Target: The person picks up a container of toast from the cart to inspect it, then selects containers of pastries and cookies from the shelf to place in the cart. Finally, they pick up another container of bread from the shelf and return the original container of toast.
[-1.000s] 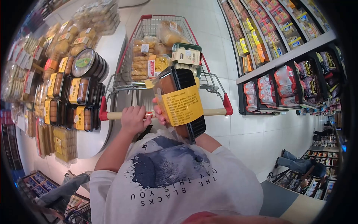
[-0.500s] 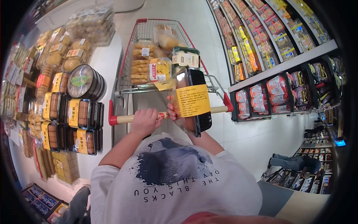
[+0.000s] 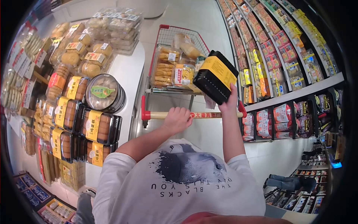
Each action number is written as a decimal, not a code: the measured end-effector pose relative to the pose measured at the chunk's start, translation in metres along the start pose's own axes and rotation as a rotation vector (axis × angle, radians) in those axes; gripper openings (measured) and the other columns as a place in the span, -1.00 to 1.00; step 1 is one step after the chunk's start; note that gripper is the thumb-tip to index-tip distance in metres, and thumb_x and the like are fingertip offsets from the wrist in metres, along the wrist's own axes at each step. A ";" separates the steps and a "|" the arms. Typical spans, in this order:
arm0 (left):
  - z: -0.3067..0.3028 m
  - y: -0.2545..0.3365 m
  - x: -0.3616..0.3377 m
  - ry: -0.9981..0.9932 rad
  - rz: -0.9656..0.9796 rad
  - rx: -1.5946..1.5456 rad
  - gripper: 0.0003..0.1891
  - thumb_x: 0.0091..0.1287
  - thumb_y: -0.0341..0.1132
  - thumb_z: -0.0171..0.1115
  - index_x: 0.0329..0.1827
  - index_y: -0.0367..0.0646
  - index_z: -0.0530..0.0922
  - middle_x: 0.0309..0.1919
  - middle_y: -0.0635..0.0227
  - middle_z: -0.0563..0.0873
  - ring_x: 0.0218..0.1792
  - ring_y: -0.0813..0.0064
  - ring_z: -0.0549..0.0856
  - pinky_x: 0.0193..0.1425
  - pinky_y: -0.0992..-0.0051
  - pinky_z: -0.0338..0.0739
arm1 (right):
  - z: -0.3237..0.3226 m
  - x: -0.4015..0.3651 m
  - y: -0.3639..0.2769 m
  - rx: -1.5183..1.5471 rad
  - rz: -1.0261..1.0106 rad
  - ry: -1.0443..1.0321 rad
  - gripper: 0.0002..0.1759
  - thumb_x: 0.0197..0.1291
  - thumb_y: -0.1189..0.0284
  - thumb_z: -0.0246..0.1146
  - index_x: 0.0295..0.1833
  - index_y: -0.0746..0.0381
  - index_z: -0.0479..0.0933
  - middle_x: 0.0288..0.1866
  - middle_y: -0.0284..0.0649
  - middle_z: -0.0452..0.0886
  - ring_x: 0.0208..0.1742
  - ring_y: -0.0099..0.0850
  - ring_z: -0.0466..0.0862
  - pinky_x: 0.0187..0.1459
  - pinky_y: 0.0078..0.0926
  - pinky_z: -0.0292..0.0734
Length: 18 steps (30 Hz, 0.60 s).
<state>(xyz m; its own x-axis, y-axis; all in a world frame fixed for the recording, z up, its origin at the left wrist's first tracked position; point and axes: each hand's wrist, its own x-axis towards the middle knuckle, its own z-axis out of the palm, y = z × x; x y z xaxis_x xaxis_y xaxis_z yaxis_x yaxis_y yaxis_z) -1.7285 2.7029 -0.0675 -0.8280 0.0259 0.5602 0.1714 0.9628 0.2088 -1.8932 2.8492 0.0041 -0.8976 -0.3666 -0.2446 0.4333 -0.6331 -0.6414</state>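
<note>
My left hand (image 3: 178, 118) is closed around the pale handle (image 3: 207, 115) of a shopping cart. In my right hand (image 3: 230, 100) is a packaged cake (image 3: 217, 75), a black plastic tray with a yellow paper band; it is tilted over the right side of the cart, its black underside facing up. Inside the cart basket (image 3: 154, 56) lie a clear pack of golden pastries (image 3: 165, 66), a smaller tub with a red and white label (image 3: 182, 75) and a bagged bread (image 3: 187, 45). A dark green pack (image 3: 200, 62) is mostly hidden behind the held cake.
Left of the cart, a white display table (image 3: 130, 71) carries stacked cake packs (image 3: 97, 126), round tubs (image 3: 100, 91) and clear boxes of buns (image 3: 121, 28). Shelving (image 3: 291, 91) with packaged snacks runs along the right. Another person (image 3: 289, 183) is at the lower right.
My right hand has moved right and turned the cake pack so its black base shows. My left hand stays on the handle. The cart and table appear shifted right in view.
</note>
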 end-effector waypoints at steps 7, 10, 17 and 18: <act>0.017 -0.026 0.028 -0.015 -0.012 0.020 -0.74 0.03 -0.07 0.21 -0.45 -0.06 0.48 -0.55 0.40 0.44 -0.49 0.39 0.47 -0.38 0.39 0.29 | 0.028 0.104 0.006 -0.357 -0.045 0.050 -0.62 0.11 0.42 0.19 0.00 0.43 0.39 -0.16 -0.10 0.60 -0.24 -0.37 0.65 -0.19 -0.48 0.57; 0.023 -0.034 0.038 -0.014 -0.009 0.023 -0.73 0.03 -0.07 0.21 -0.43 -0.08 0.49 -0.55 0.40 0.45 -0.50 0.40 0.47 -0.39 0.39 0.30 | 0.040 0.162 0.021 -0.562 -0.054 -0.019 -0.59 0.02 0.43 0.29 -0.06 0.45 0.41 -0.21 -0.13 0.60 -0.28 -0.39 0.65 -0.23 -0.51 0.56; 0.023 -0.048 0.059 -0.029 -0.019 0.103 -0.72 0.02 -0.05 0.21 -0.42 -0.08 0.48 -0.59 0.43 0.40 -0.55 0.45 0.44 -0.46 0.46 0.29 | 0.091 0.261 0.092 -0.916 0.390 -0.211 -0.54 -0.08 0.44 0.36 -0.09 0.47 0.42 -0.26 -0.10 0.61 -0.36 -0.34 0.66 -0.34 -0.50 0.58; 0.023 -0.050 0.062 -0.038 -0.027 0.114 -0.71 0.02 -0.05 0.21 -0.41 -0.08 0.48 -0.58 0.43 0.40 -0.55 0.45 0.44 -0.46 0.46 0.29 | 0.093 0.274 0.105 -0.939 0.487 -0.251 -0.53 -0.10 0.44 0.37 -0.08 0.47 0.42 -0.26 -0.09 0.61 -0.36 -0.32 0.67 -0.34 -0.50 0.59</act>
<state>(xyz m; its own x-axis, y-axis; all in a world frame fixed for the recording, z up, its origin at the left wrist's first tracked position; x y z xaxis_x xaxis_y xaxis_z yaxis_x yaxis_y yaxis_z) -1.8006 2.6627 -0.0615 -0.8516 0.0082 0.5240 0.0888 0.9877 0.1290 -2.0863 2.6184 -0.0624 -0.5574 -0.6339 -0.5362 0.4082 0.3531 -0.8418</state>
